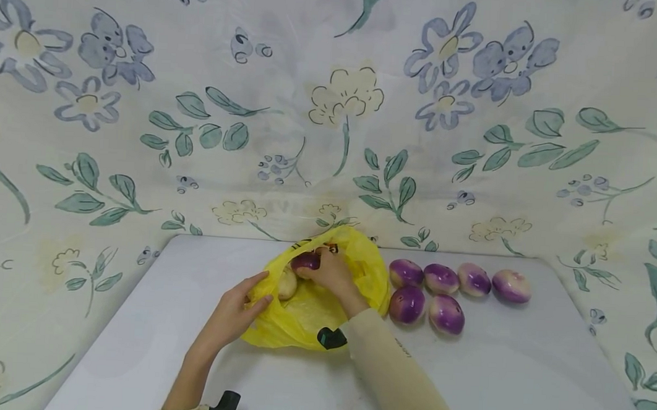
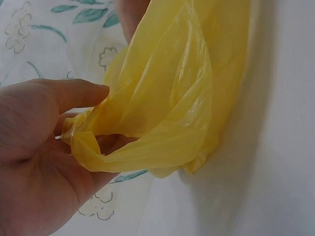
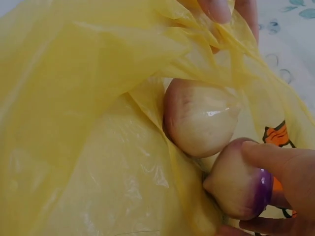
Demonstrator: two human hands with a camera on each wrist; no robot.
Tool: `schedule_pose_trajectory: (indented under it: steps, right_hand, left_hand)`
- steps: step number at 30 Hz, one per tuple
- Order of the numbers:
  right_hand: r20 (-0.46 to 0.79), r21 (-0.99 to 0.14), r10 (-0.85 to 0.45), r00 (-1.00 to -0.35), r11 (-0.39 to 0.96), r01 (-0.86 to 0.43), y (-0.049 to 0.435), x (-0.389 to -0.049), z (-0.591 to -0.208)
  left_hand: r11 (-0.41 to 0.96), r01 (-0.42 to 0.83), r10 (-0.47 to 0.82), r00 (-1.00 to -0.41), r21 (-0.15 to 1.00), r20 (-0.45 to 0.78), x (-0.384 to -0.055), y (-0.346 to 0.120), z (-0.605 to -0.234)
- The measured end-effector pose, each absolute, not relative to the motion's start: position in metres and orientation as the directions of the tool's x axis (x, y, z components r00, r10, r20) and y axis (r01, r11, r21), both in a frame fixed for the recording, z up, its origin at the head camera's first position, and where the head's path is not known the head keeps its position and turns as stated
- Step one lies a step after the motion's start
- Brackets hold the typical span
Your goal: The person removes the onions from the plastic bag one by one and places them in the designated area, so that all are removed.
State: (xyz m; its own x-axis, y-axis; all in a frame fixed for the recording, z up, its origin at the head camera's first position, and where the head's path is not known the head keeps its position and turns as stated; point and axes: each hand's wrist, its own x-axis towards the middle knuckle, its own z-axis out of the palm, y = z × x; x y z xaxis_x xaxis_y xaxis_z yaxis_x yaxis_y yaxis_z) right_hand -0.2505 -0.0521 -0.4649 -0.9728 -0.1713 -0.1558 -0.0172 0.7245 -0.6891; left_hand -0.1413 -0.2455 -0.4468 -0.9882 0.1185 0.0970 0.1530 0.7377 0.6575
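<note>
A yellow plastic bag (image 1: 299,333) lies on the white table with its mouth open toward me. My left hand (image 1: 236,311) holds the bag's rim at its left side, the thumb and fingers on either side of the film in the left wrist view. Inside the bag, my right hand (image 1: 333,278) grips a purple-and-white turnip (image 3: 236,184), thumb on top and fingers beneath. Touching or nearly touching it is a second turnip (image 3: 199,120), mostly pale, also within the bag. Folds of the bag hide whatever else may lie deeper.
Several purple-and-white turnips (image 1: 441,279) sit in two rows just right of the bag. The white table (image 1: 521,364) meets a floral-patterned sheet (image 1: 287,135) at its back edge and sides.
</note>
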Motion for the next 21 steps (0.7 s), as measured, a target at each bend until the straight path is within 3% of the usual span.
schedule_pose_trajectory:
  steps: [21]
  right_hand:
    - [-0.176, -0.756, -0.217, -0.960, 0.654, -0.009, -0.0449, -0.2456, -0.4637]
  left_hand:
    - [0.736, 0.148, 0.121, -0.989, 0.661, 0.086, -0.1427, -0.2463, -0.4513]
